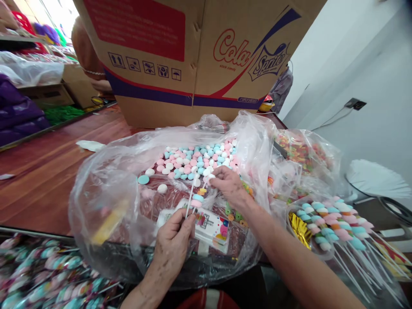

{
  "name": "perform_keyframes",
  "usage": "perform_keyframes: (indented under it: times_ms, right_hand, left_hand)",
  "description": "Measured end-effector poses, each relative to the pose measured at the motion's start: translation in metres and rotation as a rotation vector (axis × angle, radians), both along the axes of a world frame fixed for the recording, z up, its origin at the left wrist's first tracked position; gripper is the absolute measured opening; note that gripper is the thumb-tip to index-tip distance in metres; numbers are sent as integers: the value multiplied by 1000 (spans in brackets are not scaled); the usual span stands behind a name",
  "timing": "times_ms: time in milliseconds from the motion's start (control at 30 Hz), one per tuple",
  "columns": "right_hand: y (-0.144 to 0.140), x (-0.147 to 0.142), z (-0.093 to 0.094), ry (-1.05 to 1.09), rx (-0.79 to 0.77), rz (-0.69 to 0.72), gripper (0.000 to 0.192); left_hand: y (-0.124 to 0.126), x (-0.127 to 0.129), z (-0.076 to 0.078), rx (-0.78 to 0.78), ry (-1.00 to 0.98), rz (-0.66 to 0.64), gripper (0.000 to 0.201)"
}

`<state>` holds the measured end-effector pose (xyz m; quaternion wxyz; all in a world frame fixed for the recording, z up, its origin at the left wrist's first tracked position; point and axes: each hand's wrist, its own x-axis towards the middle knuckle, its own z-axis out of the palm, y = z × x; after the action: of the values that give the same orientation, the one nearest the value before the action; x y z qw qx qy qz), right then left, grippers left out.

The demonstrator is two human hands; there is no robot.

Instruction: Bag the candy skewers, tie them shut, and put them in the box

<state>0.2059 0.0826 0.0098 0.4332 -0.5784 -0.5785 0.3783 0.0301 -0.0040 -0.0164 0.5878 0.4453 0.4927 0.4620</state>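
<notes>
My left hand (173,243) grips the lower end of a thin white stick (190,196) that carries a blue and a pink candy (196,201). My right hand (228,183) pinches a white candy piece (210,175) near the stick's upper end. Both hands work over an open clear plastic bag (106,189) that holds a heap of pink, blue and white round candies (196,159). A small printed white packet (210,226) lies just under my left hand.
A large cardboard box (193,56) printed "Cola Sprite" stands behind the bag on the wooden table (48,171). Finished candy sticks (334,223) lie at the right. Wrapped sticks (41,270) pile at the lower left. A second bag of mixed candy (302,152) sits at the right rear.
</notes>
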Motion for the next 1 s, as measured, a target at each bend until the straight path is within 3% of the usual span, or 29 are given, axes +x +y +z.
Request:
perform_keyframes:
  times_ms: [167,367,500,633,1000]
  right_hand:
    - [-9,18,17,418,-89,-2,22]
    - [-14,20,24,622,-132,-22,23]
    - [-14,20,25,646,-129,-17,21]
    - [-15,19,24,628,-106,5,18]
    - [-21,15,18,467,-29,54,25]
  left_hand:
    - [3,-1,3,-5,106,-50,30]
    - [3,0,1,18,120,-104,27]
    - [1,1,-1,25,114,-59,25]
    - [1,-1,-5,-9,115,-104,25]
    - [2,1,-3,2,122,-78,25]
